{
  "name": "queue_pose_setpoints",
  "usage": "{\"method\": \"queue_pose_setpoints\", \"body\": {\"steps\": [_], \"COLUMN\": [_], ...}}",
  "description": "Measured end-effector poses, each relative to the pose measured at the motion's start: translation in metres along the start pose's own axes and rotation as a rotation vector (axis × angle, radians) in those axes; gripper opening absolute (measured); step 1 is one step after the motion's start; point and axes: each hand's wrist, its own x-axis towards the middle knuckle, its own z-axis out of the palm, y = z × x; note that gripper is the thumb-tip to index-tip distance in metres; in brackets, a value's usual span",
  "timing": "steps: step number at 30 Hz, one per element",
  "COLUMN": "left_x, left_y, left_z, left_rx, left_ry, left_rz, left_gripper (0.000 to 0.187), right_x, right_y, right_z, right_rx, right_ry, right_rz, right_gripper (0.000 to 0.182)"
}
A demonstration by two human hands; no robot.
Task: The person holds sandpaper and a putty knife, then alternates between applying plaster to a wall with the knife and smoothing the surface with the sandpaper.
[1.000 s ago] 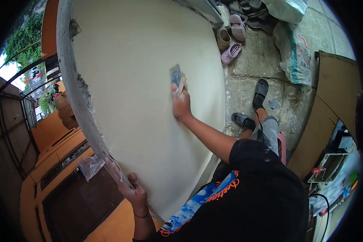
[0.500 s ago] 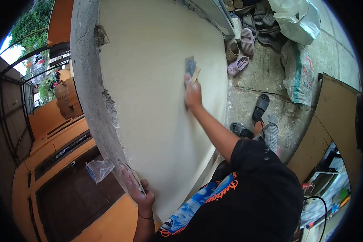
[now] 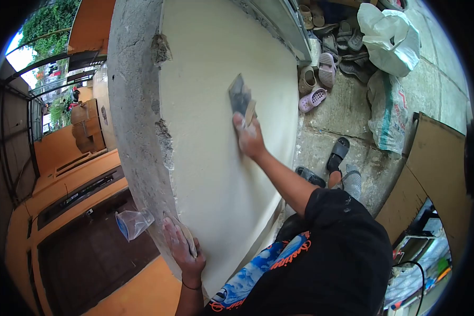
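Observation:
My right hand [image 3: 250, 138] is closed around a flat grey scraper [image 3: 239, 95] with a tan strip at its side. The scraper lies against a smooth cream-coated wall [image 3: 210, 174]. Whitish dust covers the fingers. Lower down, my left hand [image 3: 181, 250] is at the rough grey concrete edge [image 3: 137, 105] of this wall. A thin, flat, pale plate [image 3: 186, 231] sits between its thumb and fingers; most of it is hidden. Close to those fingertips, a clear plastic cup-like thing [image 3: 136, 224] sticks out past the edge.
Several shoes and clogs [image 3: 313, 100] lie on the concrete floor at the right, beside a white plastic bag [image 3: 388, 39] and a woven sack [image 3: 387, 113]. A brown board [image 3: 432, 163] stands farther right. Orange walls [image 3: 137, 284] and a dark brown panel [image 3: 84, 253] are at the left.
My right hand and the scraper have shifted slightly down and left in view, and the blade has tilted. My left hand stays by the edge. The whole view has shifted a little.

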Motion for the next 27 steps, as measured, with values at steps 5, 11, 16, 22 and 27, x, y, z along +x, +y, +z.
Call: {"method": "queue_pose_setpoints", "body": {"steps": [5,11,16,22,27], "left_x": [0.002,0.004,0.003,0.009,0.016], "left_y": [0.0,0.0,0.001,0.007,0.01], "left_z": [-0.001,-0.001,-0.001,0.0,0.001], "left_rx": [0.032,-0.015,-0.02,-0.017,-0.058], "left_ry": [-0.006,0.007,-0.003,0.031,0.076], "left_rz": [0.034,0.046,0.034,0.053,0.088], "left_gripper": [0.051,0.058,0.058,0.053,0.051], "right_x": [0.16,0.062,0.079,0.044,-0.23], "right_y": [0.036,-0.049,-0.012,0.105,0.197], "right_z": [-0.068,0.002,-0.009,-0.05,-0.036], "right_rx": [0.25,-0.527,0.091,0.257,0.412], "right_ry": [0.349,0.057,0.116,0.495,0.807], "right_rz": [0.75,-0.475,0.08,0.599,1.138], "right_gripper": [0.052,0.053,0.048,0.047,0.044]}}
